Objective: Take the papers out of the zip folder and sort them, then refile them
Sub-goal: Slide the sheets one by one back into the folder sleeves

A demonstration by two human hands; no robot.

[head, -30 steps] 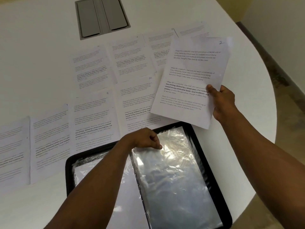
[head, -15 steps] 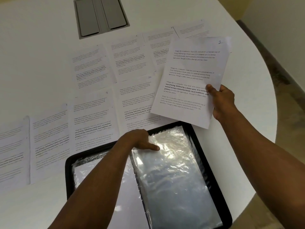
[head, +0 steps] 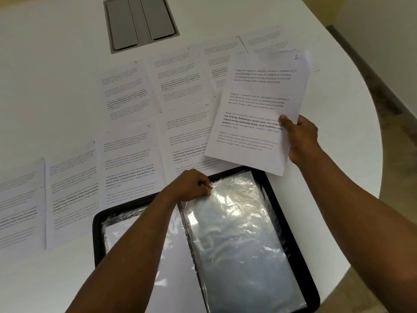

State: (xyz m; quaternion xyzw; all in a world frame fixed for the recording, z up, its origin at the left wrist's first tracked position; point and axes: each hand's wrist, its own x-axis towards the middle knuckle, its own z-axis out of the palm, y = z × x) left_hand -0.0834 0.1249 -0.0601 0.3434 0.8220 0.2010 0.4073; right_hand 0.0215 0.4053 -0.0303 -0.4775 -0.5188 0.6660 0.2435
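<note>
Two hands | right holds paper | left pinches sleeve

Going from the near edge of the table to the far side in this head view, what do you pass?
Black zip folder with clear plastic sleeves → left hand pinching a sleeve → printed white sheet marked 10 → grey metal hatch set into the white table.

Printed sheets lie in rows on the table behind the open folder, perhaps slightly overlapping.
</note>
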